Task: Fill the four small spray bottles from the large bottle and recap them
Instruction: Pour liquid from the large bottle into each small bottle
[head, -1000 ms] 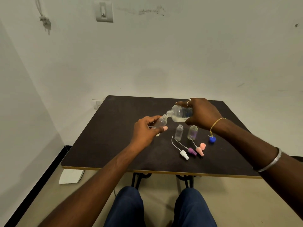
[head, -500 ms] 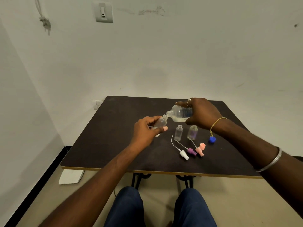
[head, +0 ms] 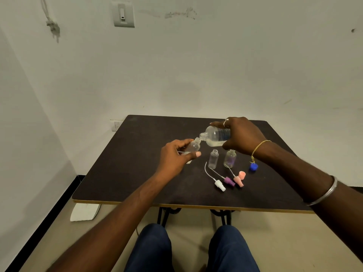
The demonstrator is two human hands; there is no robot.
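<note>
Large bottle (head: 215, 135) gripped by right hand (head: 243, 135) meets small bottle (head: 193, 147) gripped by left hand (head: 174, 158), beside two uncapped bottles (head: 213, 159).

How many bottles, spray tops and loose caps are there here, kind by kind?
Large bottle, in the right hand: 1
Small bottles: 3, one in the left hand, two standing on the table
Spray tops with tubes: 3, white, purple, pink
Loose caps: 2, pink, blue
Total: 9, not counting a white bit half hidden behind the left hand
</note>
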